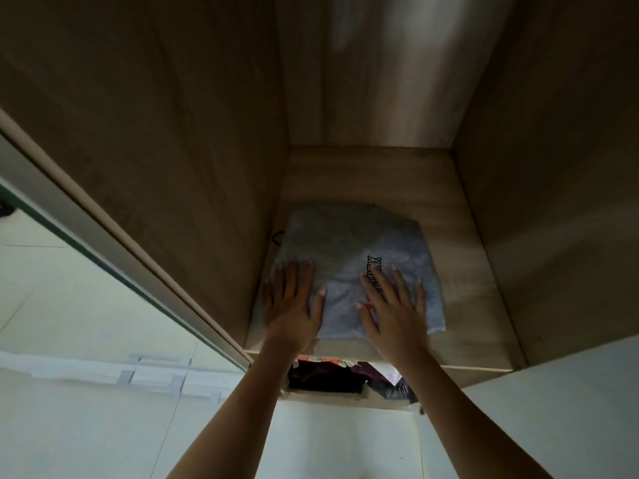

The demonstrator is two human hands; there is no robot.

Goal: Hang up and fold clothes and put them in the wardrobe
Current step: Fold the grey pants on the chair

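A folded grey shirt (349, 257) lay flat on a wooden shelf (477, 305) inside the wardrobe (173, 133), set toward the left side wall and a little back from the front edge, with bare shelf showing behind it and to its right. Black lettering (374, 267) ran across its top face, partly covered. Both hands rested on the near half of the shirt: the left hand (294, 305) on the near left corner, the right hand (392, 305) over the lettering. Each lay palm down with fingers straight and spread, grasping nothing and only pressing on the cloth. That flat, two-handed touch looked meant to smooth the fold and seat the shirt squarely, so it would hold its shape and leave room for more. A small dark loop (277, 236) stuck out at the shirt's far left edge, against the wall; what it was could not be told. Below the shelf's front lip, a lower compartment held dark, crumpled clothes (325, 375) with bits of red and white among them. To the left stood the wardrobe's door (103, 219), edge-on and open, and beyond it a pale tiled floor (69, 426).
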